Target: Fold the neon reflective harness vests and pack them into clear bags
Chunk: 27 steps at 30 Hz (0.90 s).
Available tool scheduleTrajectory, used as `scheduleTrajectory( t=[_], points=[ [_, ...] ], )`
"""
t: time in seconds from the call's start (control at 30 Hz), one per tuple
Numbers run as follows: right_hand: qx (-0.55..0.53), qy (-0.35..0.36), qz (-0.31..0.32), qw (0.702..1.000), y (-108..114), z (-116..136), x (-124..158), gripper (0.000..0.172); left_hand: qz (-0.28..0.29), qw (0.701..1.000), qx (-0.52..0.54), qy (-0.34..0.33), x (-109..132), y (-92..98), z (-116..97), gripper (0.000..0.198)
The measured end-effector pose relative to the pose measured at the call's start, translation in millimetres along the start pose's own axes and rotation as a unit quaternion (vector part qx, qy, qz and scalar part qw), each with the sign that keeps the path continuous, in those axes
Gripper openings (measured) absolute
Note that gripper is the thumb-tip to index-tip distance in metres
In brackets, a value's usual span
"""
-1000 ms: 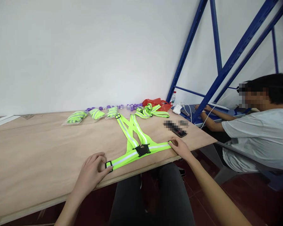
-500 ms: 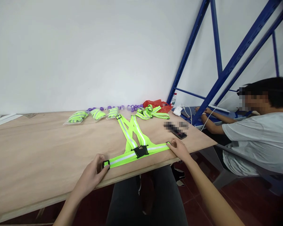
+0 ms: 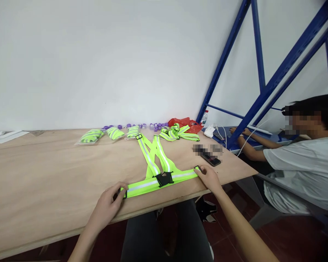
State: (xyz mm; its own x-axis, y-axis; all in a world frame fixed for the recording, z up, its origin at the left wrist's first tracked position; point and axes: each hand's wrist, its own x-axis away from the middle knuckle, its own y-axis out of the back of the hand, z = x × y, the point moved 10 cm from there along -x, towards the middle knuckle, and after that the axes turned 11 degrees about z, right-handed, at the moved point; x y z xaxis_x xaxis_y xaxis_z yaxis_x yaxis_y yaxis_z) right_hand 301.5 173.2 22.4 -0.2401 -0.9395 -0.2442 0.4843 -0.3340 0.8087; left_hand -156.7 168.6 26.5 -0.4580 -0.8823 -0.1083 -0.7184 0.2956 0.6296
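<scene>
A: What do the hands have?

B: The left hand pinches the near end of a lime reflective harness at a black slider. The right hand grips its other end by finger and thumb.

A: Any writing?

B: A bottle at the right hand's 12 o'clock wears a label, too small to read.

A: And how does the harness lie?

B: On the wooden table, its belt stretching between the hands: towards 2 o'clock from the left, 9 o'clock from the right. A black buckle sits mid-belt, and 2 silver-striped straps reach from there towards 11 and 12 o'clock.

A: Further out?

B: A phone is at the right hand's 12 o'clock, a loose lime bundle and a red bag at its 11. From the left hand, 3 clear packets spread from 11 to 1 o'clock, with papers at 10.

A: What's hard to see?

B: Fingers cover part of that slider. Blocky blurring masks the patch beside the phone. Small purple pieces behind the packets are indistinct. At 3 o'clock, the frame's edge cuts off a seated person.
</scene>
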Motion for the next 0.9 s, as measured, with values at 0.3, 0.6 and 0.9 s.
scheduleTrajectory(
  t=[0.3,0.6,0.9],
  points=[
    [-0.114,-0.1,-0.062,0.987,0.6,0.6,17.7,0.051,0.027,0.999,0.034,-0.03,4.7,-4.5,-5.8,0.033],
    [0.03,-0.031,0.012,0.999,-11.4,8.2,26.7,0.066,0.11,0.993,0.005,-0.052,9.0,-13.1,-19.2,0.031],
    [0.03,0.073,-0.043,0.996,-9.3,24.5,35.8,0.044,-0.044,0.999,-0.009,0.014,4.6,-9.9,-16.4,0.038]
  ],
)
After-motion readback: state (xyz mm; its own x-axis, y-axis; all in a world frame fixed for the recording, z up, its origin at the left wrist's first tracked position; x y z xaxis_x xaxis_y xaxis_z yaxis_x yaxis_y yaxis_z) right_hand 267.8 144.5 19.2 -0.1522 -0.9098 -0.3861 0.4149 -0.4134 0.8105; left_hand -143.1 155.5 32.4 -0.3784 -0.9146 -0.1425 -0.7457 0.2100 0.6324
